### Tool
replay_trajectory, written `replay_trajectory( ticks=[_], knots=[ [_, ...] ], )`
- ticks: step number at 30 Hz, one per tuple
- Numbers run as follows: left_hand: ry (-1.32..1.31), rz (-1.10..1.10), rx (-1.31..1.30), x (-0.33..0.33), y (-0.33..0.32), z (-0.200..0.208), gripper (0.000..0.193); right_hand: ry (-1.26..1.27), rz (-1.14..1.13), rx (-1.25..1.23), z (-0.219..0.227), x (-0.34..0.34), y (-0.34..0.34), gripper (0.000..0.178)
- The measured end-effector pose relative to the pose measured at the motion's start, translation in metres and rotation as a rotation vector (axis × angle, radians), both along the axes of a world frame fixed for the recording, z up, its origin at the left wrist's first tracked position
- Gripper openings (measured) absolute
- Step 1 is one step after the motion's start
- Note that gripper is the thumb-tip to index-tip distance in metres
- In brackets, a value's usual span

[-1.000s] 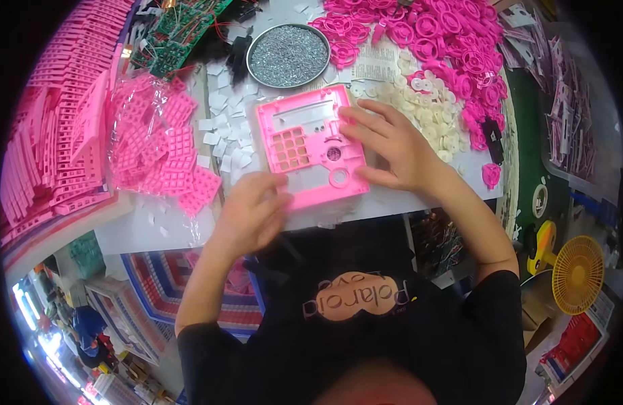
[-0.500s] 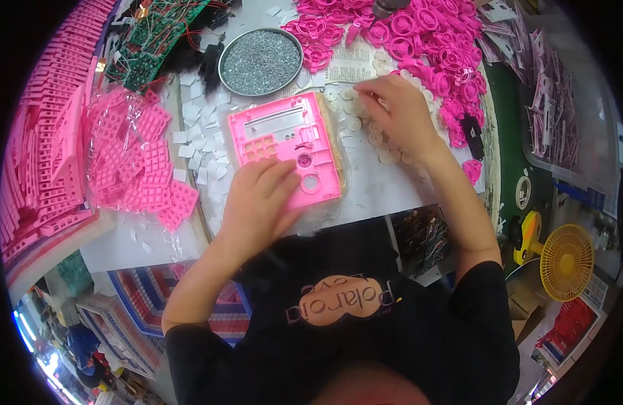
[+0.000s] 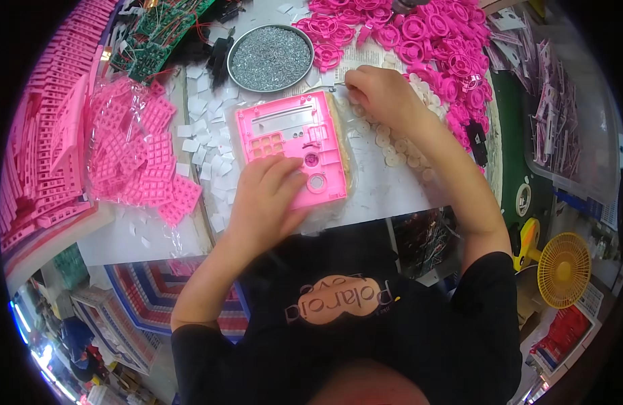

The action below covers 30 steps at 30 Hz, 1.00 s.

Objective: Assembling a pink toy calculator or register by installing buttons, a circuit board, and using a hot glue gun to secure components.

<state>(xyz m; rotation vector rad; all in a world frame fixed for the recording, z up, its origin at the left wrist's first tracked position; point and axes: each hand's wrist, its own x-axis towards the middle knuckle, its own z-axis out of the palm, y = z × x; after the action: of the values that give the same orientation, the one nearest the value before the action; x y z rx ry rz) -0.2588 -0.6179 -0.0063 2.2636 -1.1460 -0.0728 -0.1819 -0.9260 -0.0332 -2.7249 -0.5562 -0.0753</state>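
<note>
A pink plastic casing panel (image 3: 333,165) lies on a foam pad (image 3: 344,128) wrapped in clear plastic. It has a long slot, a grid of square openings and two round openings. My left hand (image 3: 265,199) rests over its near left corner, fingers bent across the face and thumb along the near edge. Beyond the panel's right side, my right hand (image 3: 386,100) is at a spread of thin white discs (image 3: 391,147). Its fingers are curled together, and whatever lies between the fingertips is hidden.
A round metal dish of small screws (image 3: 271,59) stands behind the panel. Pink ring-shaped parts (image 3: 433,34) are heaped at the far right. To the left are white paper squares (image 3: 205,145), bagged pink button grids (image 3: 132,152) and green circuit boards (image 3: 153,40). A yellow fan (image 3: 563,270) stands right.
My right hand's fingers have drawn together over the white discs, where they were more spread before. My left hand stays on the panel. The whole view has shifted slightly.
</note>
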Motion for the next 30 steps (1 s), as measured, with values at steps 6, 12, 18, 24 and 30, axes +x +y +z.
replay_trajectory(
  ticks=[6, 12, 18, 24, 30],
  knots=[
    [0.010, 0.018, -0.081, 0.001, -0.001, 0.001, 0.049, -0.076, -0.051, 0.027, 0.003, -0.019, -0.009, 0.015],
    [0.322, 0.207, -0.311, -0.001, -0.026, 0.014, 0.019, -0.064, -0.154, 0.312, 0.034, -0.046, 0.011, 0.012],
    [0.985, 0.141, -0.426, 0.002, -0.039, 0.021, 0.030, 0.048, -0.054, 0.606, 0.074, -0.100, 0.070, 0.011],
    [0.389, 0.078, -0.183, -0.007, -0.017, 0.017, 0.013, 0.067, -0.019, 0.574, 0.054, -0.107, 0.067, 0.011],
    [-0.094, 0.127, 0.099, -0.002, -0.005, 0.002, 0.033, -0.028, 0.006, 0.230, 0.036, -0.079, 0.082, 0.010]
  ],
)
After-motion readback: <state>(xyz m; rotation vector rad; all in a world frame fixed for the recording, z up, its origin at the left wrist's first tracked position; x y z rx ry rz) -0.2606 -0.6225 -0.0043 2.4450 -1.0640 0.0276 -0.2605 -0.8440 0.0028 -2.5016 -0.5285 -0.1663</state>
